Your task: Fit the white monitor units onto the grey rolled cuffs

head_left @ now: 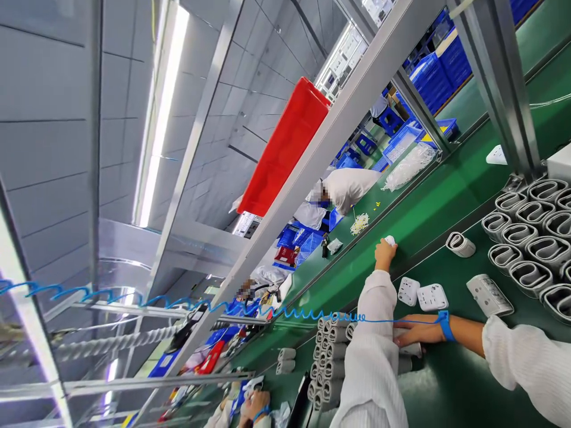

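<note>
Item: small white part (390,241), at the belt edge, pinched in our left hand (384,254); we judge this a handling step. Right hand (413,333), at 5 o'clock of it, lies on a grey bundle (409,351); we cannot tell its grip. Socket plates (432,297) at its 1 o'clock. Red bin (285,148) overhead, contents hidden.

Left hand (384,254) stretched to belt-side edge of bench (450,380), grip pinching small white part (391,240). Right hand (413,333), blue wrist strap (444,325), lies on grey coiled bundle (409,352). White socket plates (432,297) between hands. Grey coil rows (530,238) further along bench.
</note>
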The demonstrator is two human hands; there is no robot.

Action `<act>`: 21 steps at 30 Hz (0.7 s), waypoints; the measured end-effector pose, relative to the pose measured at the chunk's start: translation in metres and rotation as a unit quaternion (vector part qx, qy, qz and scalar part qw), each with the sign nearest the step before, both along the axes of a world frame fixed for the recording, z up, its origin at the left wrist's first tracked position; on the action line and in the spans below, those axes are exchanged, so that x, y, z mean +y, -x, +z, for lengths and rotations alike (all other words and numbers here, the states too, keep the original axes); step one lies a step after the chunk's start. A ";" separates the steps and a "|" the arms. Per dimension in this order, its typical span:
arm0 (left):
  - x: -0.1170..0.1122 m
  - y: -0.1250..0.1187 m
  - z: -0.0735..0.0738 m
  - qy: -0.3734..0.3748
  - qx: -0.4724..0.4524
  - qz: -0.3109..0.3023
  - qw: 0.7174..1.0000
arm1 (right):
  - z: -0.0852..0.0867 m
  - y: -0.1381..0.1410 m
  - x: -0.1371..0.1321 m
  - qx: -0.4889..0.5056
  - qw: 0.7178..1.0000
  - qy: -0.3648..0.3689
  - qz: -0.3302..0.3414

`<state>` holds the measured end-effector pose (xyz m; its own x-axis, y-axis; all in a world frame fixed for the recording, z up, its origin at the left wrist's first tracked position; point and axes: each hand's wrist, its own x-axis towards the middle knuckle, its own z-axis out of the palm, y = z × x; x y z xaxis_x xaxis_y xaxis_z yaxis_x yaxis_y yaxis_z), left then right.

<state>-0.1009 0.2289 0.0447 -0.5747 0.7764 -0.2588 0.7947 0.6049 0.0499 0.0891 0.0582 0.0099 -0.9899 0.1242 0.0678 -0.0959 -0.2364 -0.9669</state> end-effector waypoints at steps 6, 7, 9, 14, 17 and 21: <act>-0.040 0.006 0.020 -0.064 -0.034 -0.080 0.994 | -0.014 0.012 0.000 -0.033 0.991 0.119 0.054; -0.050 0.006 0.026 -0.086 -0.042 -0.098 0.991 | -0.014 0.011 0.001 -0.027 0.986 0.153 0.060; -0.075 0.005 0.041 -0.135 -0.055 -0.124 0.982 | -0.013 0.008 0.006 -0.006 0.974 0.213 0.082; -0.175 0.007 0.083 -0.321 -0.149 -0.111 0.929 | -0.007 -0.006 0.008 0.006 0.928 0.239 0.285; -0.258 -0.001 0.092 -0.451 -0.328 -0.034 0.829 | -0.009 -0.010 0.000 -0.032 0.922 0.224 0.313; -0.358 -0.037 0.071 -0.519 -0.475 0.090 0.705 | -0.010 -0.011 -0.008 -0.088 0.951 0.196 0.221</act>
<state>-0.0637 -0.1294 0.1162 -0.6387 0.7670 0.0608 0.0190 -0.0633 0.9978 0.1002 0.0498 0.0002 -0.9434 -0.3244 -0.0693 0.2511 -0.5620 -0.7881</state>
